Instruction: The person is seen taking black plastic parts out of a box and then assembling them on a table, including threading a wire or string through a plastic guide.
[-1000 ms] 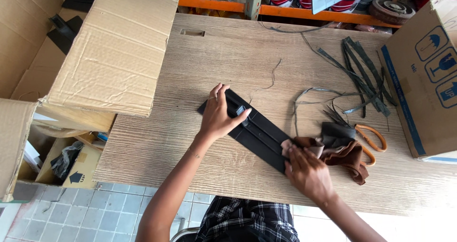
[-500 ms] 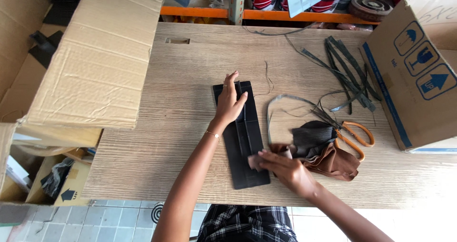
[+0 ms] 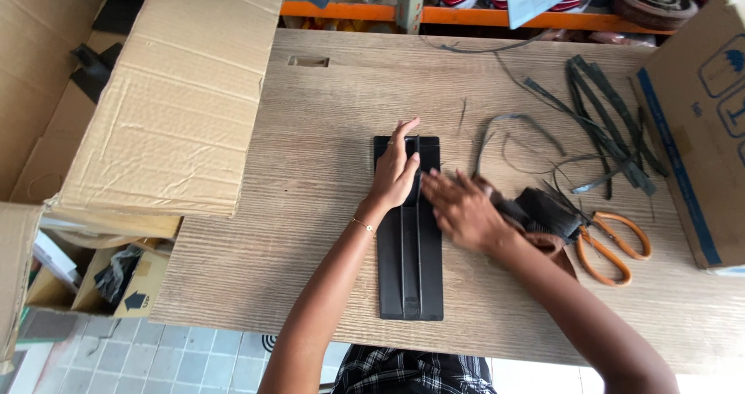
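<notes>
1. At far left, a big cardboard box flap (image 3: 178, 107) overhangs the edge of your wooden counter (image 3: 310, 231).
2. A long black rectangular piece (image 3: 409, 262) lies flat on the counter, running straight away from you.
3. Your left hand (image 3: 396, 169) rests palm-down on its far end, fingers spread flat, gripping nothing.
4. Your right hand (image 3: 462, 208) is blurred, open and flat, touching the piece's right edge; no grasp is visible.
5. Just right lies a dark brown-and-black bundle (image 3: 543, 219), then orange-handled scissors (image 3: 613, 247), with black strips (image 3: 597, 115) beyond.
6. A printed carton (image 3: 698, 130) stands at far right.
</notes>
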